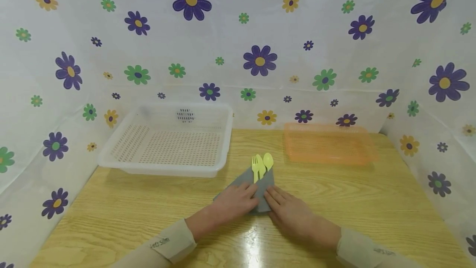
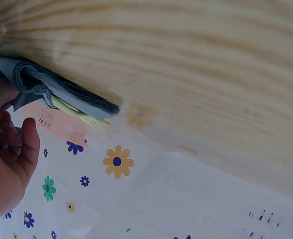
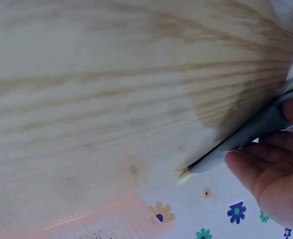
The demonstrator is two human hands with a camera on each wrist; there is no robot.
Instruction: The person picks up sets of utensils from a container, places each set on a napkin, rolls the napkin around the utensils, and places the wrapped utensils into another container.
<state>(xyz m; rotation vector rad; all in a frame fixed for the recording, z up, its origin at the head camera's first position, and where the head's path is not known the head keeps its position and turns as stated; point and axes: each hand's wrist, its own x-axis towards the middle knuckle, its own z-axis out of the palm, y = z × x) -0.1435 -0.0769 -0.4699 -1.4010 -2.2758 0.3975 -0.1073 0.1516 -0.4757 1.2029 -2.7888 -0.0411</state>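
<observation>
A grey cloth napkin (image 1: 265,197) lies folded on the table in the head view. Out of its top stick a yellow-green plastic fork (image 1: 255,166), knife (image 1: 261,168) and spoon (image 1: 268,161), handles hidden in the cloth. My left hand (image 1: 235,198) holds the napkin's left side, fingers bent over the fold; the left wrist view shows the rolled cloth edge (image 2: 51,84) by the thumb. At the right edge, my right hand (image 1: 291,214) grips the cloth, thumb on one side and fingers on the other in the right wrist view.
A white perforated basket (image 1: 222,152) stands at the back left of the wooden table (image 1: 372,202). Back right is a shallow orange basket (image 1: 331,158). Behind and at both sides hangs a white sheet (image 1: 230,32) with printed flowers.
</observation>
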